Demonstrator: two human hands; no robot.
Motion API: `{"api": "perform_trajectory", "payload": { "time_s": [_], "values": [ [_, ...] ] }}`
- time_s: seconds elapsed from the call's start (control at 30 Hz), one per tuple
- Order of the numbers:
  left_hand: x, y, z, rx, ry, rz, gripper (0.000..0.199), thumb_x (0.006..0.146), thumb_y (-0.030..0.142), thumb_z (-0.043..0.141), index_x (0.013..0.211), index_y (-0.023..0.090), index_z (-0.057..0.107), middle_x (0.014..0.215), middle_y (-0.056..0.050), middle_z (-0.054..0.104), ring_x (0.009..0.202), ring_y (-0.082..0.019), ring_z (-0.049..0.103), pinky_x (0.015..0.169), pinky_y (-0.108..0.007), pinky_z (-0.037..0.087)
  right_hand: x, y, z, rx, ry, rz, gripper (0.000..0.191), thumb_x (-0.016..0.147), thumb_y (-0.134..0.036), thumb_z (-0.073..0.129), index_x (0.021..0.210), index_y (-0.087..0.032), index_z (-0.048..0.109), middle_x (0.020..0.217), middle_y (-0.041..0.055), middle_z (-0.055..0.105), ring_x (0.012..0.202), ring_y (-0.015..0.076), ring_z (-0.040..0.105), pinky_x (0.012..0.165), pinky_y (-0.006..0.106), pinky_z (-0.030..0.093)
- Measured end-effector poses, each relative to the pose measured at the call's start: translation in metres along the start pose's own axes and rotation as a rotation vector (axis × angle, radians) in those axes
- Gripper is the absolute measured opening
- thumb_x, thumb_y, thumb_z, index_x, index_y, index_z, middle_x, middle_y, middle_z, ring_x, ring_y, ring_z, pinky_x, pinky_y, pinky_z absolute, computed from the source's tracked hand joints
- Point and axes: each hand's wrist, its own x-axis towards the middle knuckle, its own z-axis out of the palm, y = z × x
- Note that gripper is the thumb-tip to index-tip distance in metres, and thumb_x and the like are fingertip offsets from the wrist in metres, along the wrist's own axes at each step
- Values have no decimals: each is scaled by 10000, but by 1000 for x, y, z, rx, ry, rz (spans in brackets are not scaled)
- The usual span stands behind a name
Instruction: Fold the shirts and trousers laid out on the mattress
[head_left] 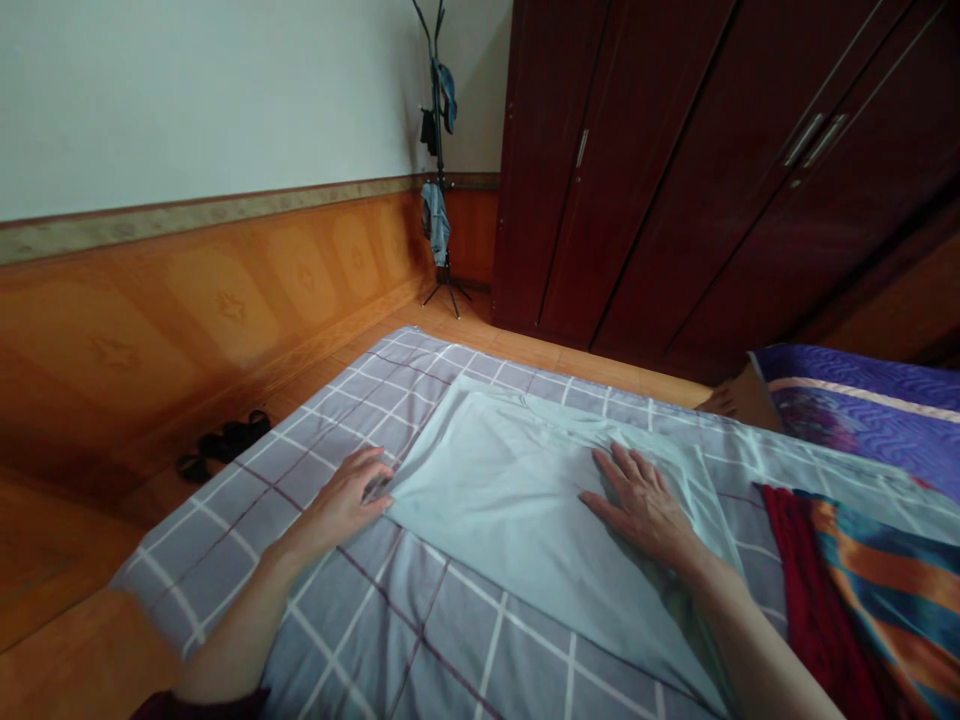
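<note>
A pale mint garment [495,490], which looks like a T-shirt, lies spread out on the bed's grey checked sheet [360,600]. Light creases run across its cloth. At its left corner is my left hand [352,495], fingers curved and thumb held apart from them. The thumb tip reaches the garment's edge; whether it presses on the cloth I cannot tell. My right hand [645,505] rests palm down on the right part of the garment, its fingers spread. Neither hand grips anything that I can see.
Red cloth [817,600] and a blue-and-orange patterned cloth [900,590] lie at right. Beyond is purple bedding [862,410]. A dark red wardrobe [637,170] and a coat stand [439,150] stand behind the bed. Dark shoes [225,440] sit on the floor at left.
</note>
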Motion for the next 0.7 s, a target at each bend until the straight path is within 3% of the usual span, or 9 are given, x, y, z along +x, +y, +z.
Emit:
{"api": "perform_trajectory", "payload": {
  "time_s": [0.07,0.17,0.27,0.33,0.4,0.5,0.6,0.7],
  "values": [
    [3,23,-3,26,73,53,218,837,278,511,1030,220,594,1310,-63,525,1259,-237,439,1058,-414,373,-3,-20,-19,37,10,-38,671,852,-555,480,1364,-123,441,1445,206,348,1333,393,283,1021,544,321],
    [15,67,1,36,3,268,245,901,258,454,1106,217,581,1301,-51,542,1245,-196,456,1069,-366,373,-12,-72,-47,130,35,-173,607,867,-449,523,1373,-127,425,1456,191,342,1356,358,259,1061,531,288],
    [31,96,25,99,-122,448,351,924,232,424,1265,213,506,1388,-55,478,1314,-190,382,1120,-382,299,-22,-127,-58,210,-39,-295,587,835,-364,605,1345,-113,456,1449,197,354,1345,369,279,1059,540,303],
    [39,99,48,164,-197,489,441,936,289,420,1370,213,408,1461,-64,390,1371,-219,290,1141,-436,239,-31,-144,-54,230,-87,-305,622,829,-397,613,1343,-86,451,1441,205,363,1341,380,281,1058,546,308],
    [45,91,68,232,-252,488,531,933,392,426,1425,214,331,1507,-76,301,1404,-261,198,1141,-497,184,-45,-139,-45,221,-112,-231,631,838,-420,597,1349,-84,443,1436,203,372,1343,374,281,1058,544,313],
    [46,71,84,281,-252,484,609,922,481,413,1457,229,267,1535,-77,221,1419,-286,124,1141,-523,125,-81,-100,-35,150,-116,-91,602,860,-387,570,1382,-131,412,1456,169,355,1359,346,261,1063,540,312],
    [45,61,85,269,-228,497,609,924,494,397,1462,245,255,1536,-70,219,1418,-283,130,1145,-506,115,-120,-54,-36,75,-69,45,557,888,-402,520,1382,-162,420,1456,154,361,1361,323,271,1053,529,336],
    [44,75,81,254,-251,528,599,918,471,428,1451,242,281,1527,-74,250,1414,-292,149,1141,-507,138,-141,-27,-46,48,-21,186,471,910,-434,459,1291,-165,524,1401,163,437,1312,316,368,1010,500,404]
  ]
}}
